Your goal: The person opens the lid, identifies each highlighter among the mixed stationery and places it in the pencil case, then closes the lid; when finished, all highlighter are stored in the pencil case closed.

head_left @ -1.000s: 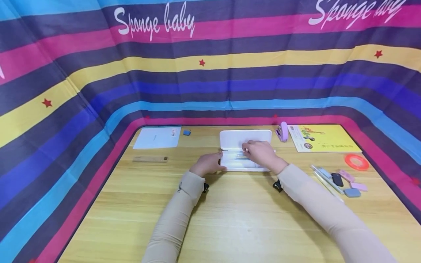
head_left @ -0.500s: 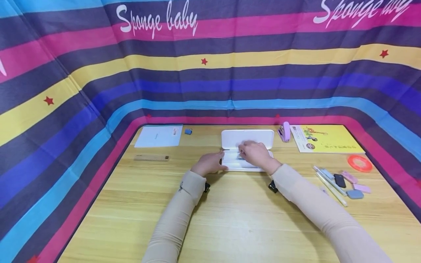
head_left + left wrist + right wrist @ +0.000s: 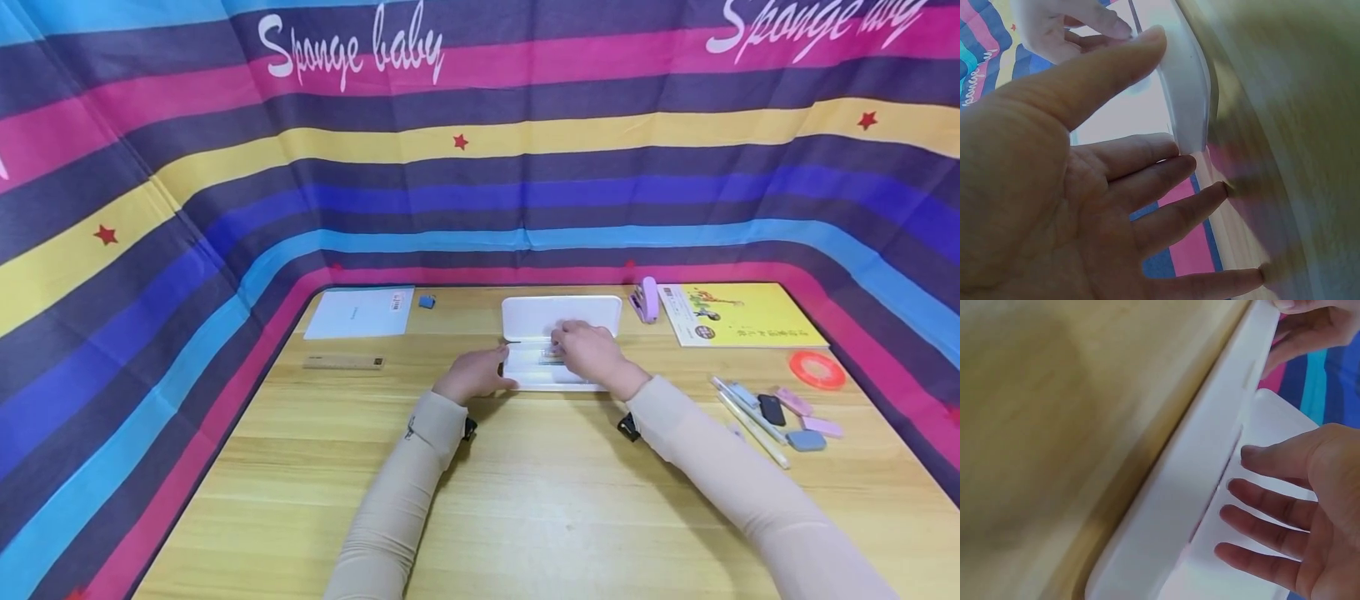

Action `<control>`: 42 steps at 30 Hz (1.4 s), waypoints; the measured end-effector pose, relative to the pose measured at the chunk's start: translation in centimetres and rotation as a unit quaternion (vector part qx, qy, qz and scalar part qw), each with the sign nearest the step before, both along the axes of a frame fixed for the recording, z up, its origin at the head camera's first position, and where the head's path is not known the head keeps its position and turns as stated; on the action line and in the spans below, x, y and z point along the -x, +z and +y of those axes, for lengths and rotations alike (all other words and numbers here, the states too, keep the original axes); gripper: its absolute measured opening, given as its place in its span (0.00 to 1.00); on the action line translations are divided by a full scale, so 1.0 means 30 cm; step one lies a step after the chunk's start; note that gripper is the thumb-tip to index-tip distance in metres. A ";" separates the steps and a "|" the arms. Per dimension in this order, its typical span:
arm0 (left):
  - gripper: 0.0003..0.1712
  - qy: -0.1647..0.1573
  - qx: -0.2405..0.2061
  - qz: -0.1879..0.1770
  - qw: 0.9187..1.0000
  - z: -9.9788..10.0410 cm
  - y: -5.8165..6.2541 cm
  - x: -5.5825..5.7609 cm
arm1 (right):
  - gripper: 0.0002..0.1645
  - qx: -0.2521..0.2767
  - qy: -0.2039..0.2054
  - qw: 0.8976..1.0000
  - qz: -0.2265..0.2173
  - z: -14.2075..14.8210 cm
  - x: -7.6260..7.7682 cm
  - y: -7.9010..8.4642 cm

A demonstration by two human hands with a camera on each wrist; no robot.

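A white pencil case [image 3: 525, 379] lies with its lid [image 3: 561, 315] raised, and some thin clear sticks [image 3: 551, 357] are inside. My left hand [image 3: 474, 375] is at the case's left end. In the left wrist view its thumb [image 3: 1150, 44] lies by the long wall, the index and middle fingertips reach the corner, and the other fingers spread straight toward the table. My right hand [image 3: 592, 352] is over the case's middle. In the right wrist view its fingers [image 3: 1260, 528] are loosely bent and spread over the inside; nothing shows between them.
Beyond the case are a purple stapler [image 3: 645, 300], a yellow book [image 3: 742, 315] and a blue sharpener [image 3: 427, 302]. A pale booklet [image 3: 358, 313] and wooden ruler [image 3: 343, 362] lie left. An orange tape ring [image 3: 795, 379], several erasers [image 3: 806, 441] and pens [image 3: 765, 442] lie right.
My right hand shifts slightly left over the case, then back right a little. My left hand keeps its place at the end. The view sways slightly.
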State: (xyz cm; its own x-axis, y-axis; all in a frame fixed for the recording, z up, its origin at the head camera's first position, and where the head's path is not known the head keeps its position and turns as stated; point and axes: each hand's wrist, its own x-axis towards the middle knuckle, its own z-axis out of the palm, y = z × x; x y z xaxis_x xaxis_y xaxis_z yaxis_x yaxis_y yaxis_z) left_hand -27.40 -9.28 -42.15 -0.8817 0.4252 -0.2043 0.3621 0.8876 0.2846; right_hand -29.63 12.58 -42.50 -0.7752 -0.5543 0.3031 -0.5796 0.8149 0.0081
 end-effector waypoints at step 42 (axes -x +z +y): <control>0.45 0.002 -0.018 -0.007 1.000 0.005 -0.007 0.004 | 0.09 0.015 -0.309 0.917 -0.252 0.554 -0.260 0.113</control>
